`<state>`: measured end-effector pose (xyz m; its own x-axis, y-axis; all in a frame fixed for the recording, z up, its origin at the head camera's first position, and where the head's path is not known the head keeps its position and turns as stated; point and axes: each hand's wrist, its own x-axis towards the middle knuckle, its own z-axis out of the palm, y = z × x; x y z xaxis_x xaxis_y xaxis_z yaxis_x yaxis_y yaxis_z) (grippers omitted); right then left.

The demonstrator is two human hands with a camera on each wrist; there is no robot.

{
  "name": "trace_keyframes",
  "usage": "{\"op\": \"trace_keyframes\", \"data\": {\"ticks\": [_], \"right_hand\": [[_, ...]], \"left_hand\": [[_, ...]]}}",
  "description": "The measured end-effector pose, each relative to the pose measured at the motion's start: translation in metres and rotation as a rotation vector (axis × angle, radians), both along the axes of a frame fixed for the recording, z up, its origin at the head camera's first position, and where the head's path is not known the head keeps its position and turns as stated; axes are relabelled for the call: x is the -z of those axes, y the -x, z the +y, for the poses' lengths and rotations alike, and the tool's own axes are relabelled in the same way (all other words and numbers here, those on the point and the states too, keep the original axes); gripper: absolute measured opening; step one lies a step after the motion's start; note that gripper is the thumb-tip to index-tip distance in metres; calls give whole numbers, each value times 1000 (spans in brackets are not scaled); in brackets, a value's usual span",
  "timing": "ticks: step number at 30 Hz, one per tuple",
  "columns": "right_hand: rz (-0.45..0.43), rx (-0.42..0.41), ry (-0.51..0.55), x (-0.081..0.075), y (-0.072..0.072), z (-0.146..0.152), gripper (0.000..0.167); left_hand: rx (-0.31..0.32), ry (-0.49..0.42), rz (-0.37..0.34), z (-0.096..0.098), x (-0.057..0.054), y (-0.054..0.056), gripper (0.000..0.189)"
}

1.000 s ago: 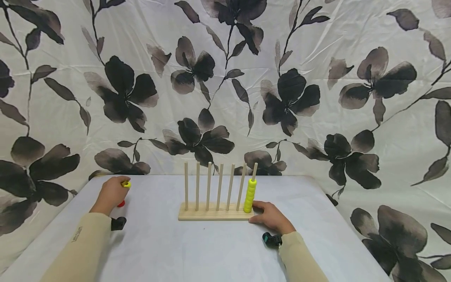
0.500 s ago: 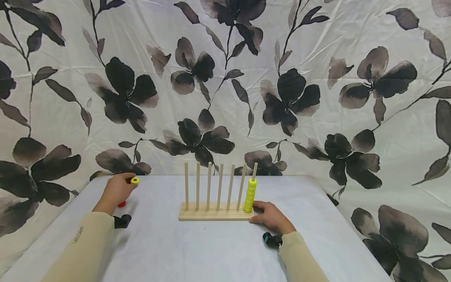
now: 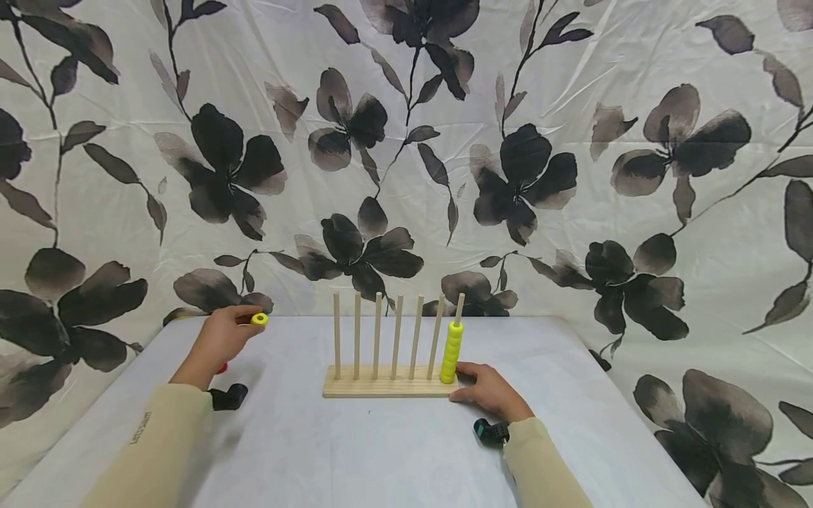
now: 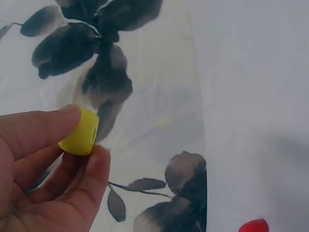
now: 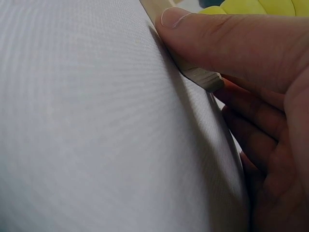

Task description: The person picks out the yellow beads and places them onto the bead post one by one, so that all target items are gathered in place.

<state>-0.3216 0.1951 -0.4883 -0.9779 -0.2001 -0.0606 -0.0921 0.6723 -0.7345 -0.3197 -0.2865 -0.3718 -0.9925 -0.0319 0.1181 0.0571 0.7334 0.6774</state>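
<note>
At the table's left side my left hand (image 3: 219,339) pinches a yellow bead (image 3: 259,319) between thumb and fingers, held up off the table. The left wrist view shows the bead (image 4: 81,135) with the edge of its hole facing right. A wooden peg rack (image 3: 387,388) with several upright pegs stands mid-table. Several yellow beads (image 3: 452,353) are stacked on its rightmost peg; the other pegs are bare. My right hand (image 3: 492,394) grips the rack's right end, thumb at the front edge of the base (image 5: 205,79) and fingers behind.
A red bead (image 3: 222,367) lies on the white table (image 3: 286,451) by the left wrist, partly hidden by it. Behind the table hangs a floral cloth (image 3: 406,176).
My left hand has moved to the right and slightly up with the yellow bead, away from the red one. My right hand and the rack have stayed in place.
</note>
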Motion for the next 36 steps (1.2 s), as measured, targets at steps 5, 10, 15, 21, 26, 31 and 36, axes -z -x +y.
{"op": "trace_keyframes", "data": {"ticks": [5, 10, 15, 21, 26, 31, 36], "right_hand": [[1, -2, 2, 0, -1, 0, 74], [-1, -1, 8, 0, 0, 1, 75], [3, -6, 8, 0, 1, 1, 75], [13, -18, 6, 1, 1, 1, 74], [13, -15, 8, 2, 1, 1, 74], [27, -18, 13, 3, 1, 1, 73], [17, -21, 15, 2, 0, 2, 73]], "left_hand": [[19, -39, -9, 7, -6, -3, 54], [32, -67, -5, 10, -11, -6, 54], [42, -97, -2, 15, -16, -9, 54], [69, -132, 11, 21, -20, -13, 55], [91, -136, 19, 26, -27, -17, 54], [78, -154, -16, 36, -38, -23, 55], [83, -160, 3, 47, -46, -27, 53]]}}
